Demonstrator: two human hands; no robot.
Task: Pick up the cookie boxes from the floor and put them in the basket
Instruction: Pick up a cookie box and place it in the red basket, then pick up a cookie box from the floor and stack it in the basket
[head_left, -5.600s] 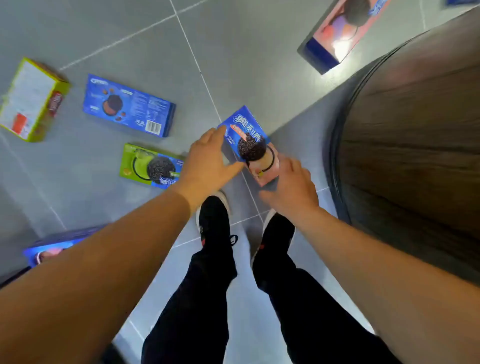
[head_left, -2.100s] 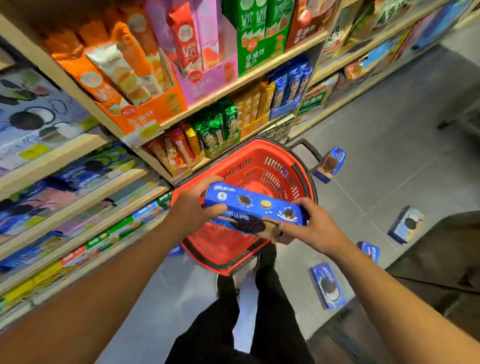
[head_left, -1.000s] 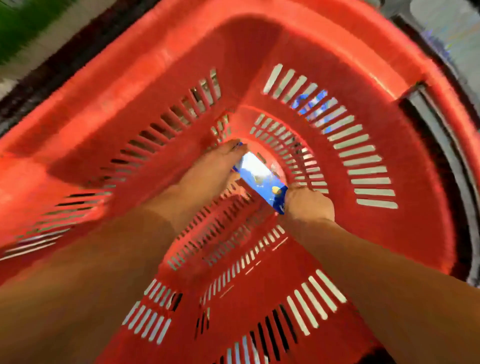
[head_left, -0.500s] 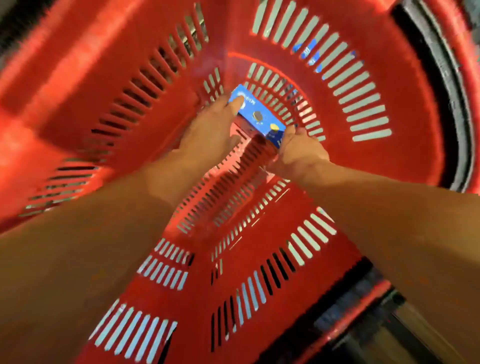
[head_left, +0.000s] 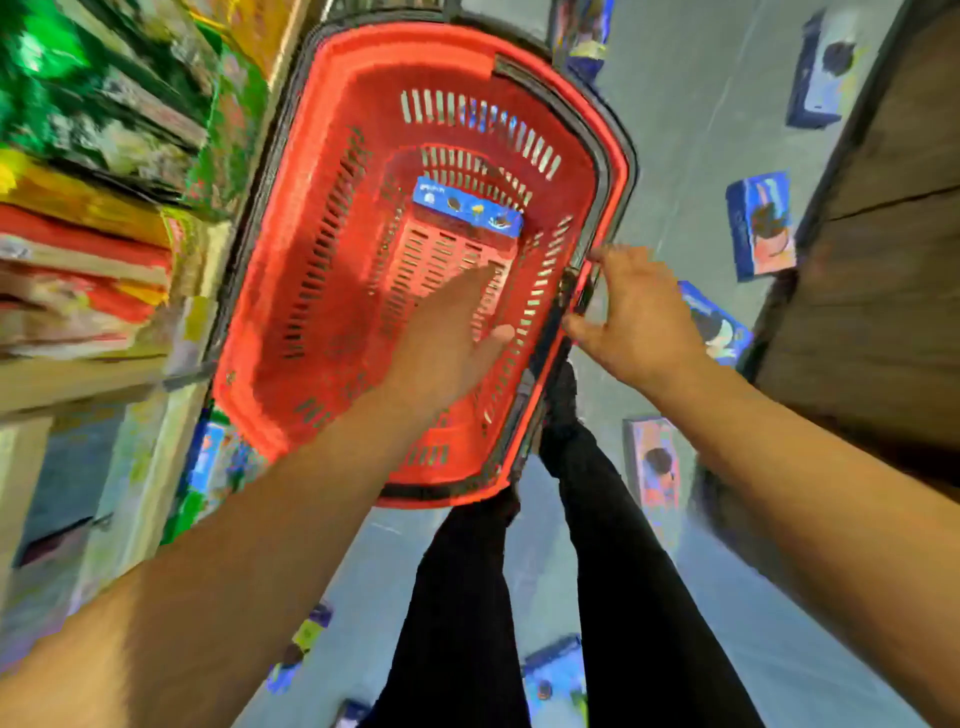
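From the head camera we look down into a red shopping basket (head_left: 291, 332) standing on grey floor tiles (head_left: 691, 171), beside blurred snack shelves (head_left: 88, 171) on our left. One blue cookie box (head_left: 467, 212) lies inside at the far end of the basket's slatted bottom, touched by neither hand. Our left hand (head_left: 447, 343) hovers above the basket interior, fingers straight and spread, holding nothing. Our right hand (head_left: 631, 317) sits at the basket's right rim, fingers loosely bent and apart, also holding nothing (whether it touches the rim we cannot tell). Other cookie boxes remain scattered on the floor: a blue-and-pink box (head_left: 761, 226) to the right, another blue box (head_left: 823, 67) farther off, a pink box (head_left: 652, 467) beside our dark trouser legs (head_left: 519, 597). We judge this box's placing done; next we must turn, bend to a nearby box and grip it.
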